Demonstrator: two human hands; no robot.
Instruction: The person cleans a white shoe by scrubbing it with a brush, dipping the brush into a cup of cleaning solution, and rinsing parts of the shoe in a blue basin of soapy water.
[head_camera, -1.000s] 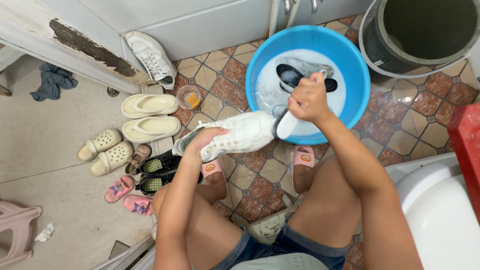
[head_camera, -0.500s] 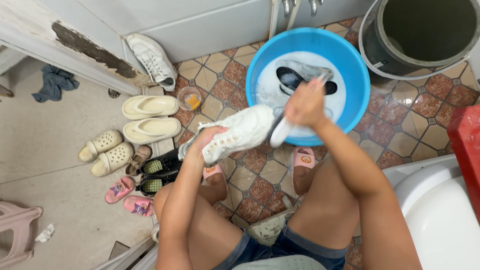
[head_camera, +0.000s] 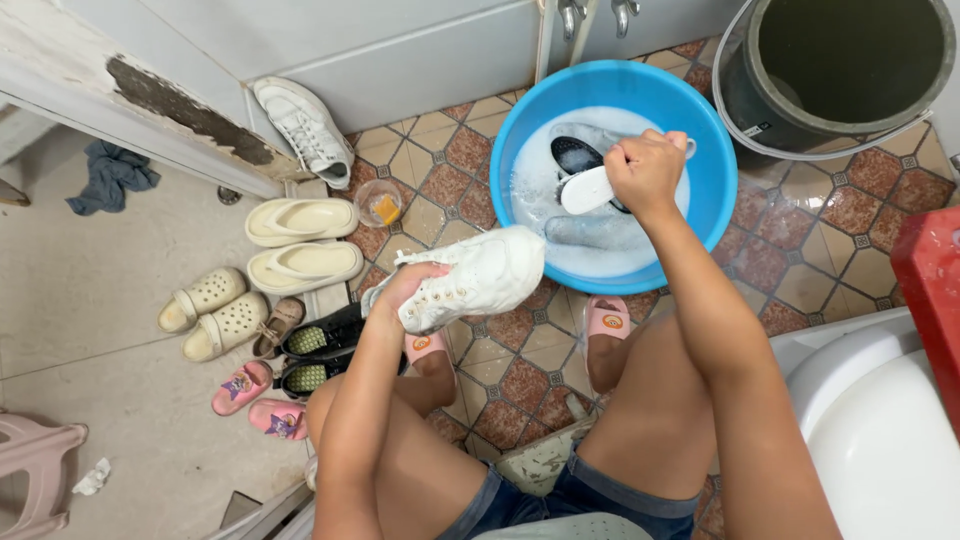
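Note:
My left hand (head_camera: 408, 288) grips a wet white lace-up shoe (head_camera: 470, 276) by its opening, holding it above the tiled floor just left of a blue basin (head_camera: 716, 170). My right hand (head_camera: 645, 172) is closed on a white scrubbing brush (head_camera: 587, 190) and holds it over the soapy water in the basin. Dark insoles (head_camera: 577, 153) and another pale shoe lie in the foam. I am seated, with bare knees and pink slippers (head_camera: 606, 317) below the shoe.
A dark bucket (head_camera: 830, 60) stands at the top right. A second white sneaker (head_camera: 305, 128) leans on the wall. Sandals, clogs and small pink shoes (head_camera: 248, 384) line the left. A small cup (head_camera: 379, 200) sits by the threshold, a white toilet (head_camera: 880, 430) at right.
My right hand lifted the brush off the shoe's toe and moved it up over the basin's water. The left hand tilted the shoe slightly and kept its grip.

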